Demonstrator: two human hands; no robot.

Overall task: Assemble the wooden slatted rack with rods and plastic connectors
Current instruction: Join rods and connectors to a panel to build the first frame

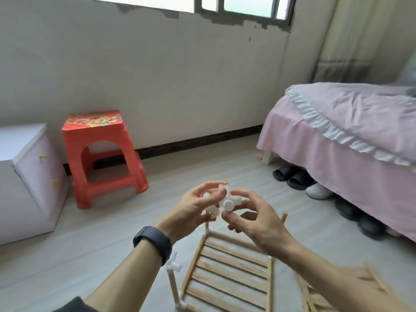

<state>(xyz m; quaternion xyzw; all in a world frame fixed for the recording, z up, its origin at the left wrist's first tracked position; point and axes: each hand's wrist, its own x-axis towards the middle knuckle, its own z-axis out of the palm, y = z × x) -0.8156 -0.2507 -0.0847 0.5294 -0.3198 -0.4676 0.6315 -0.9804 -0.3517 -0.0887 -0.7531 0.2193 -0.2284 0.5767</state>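
Connectors, white plastic, sit clustered between my 2 hands, directly above the far edge of the slatted panel. My left hand curls round several of them. My right hand pinches 1 with thumb and fingertips at the cluster's right side.

At the panel's far-right corner a bare rod stands upright, below and right of my right hand, so that hand is the nearer. The rod's long axis runs vertical; I judge a socket must descend along it.

At the panel's near-left corner the near-left rod carries a fitted connector. The far-left rod rises under my left hand, its top hidden by that hand.
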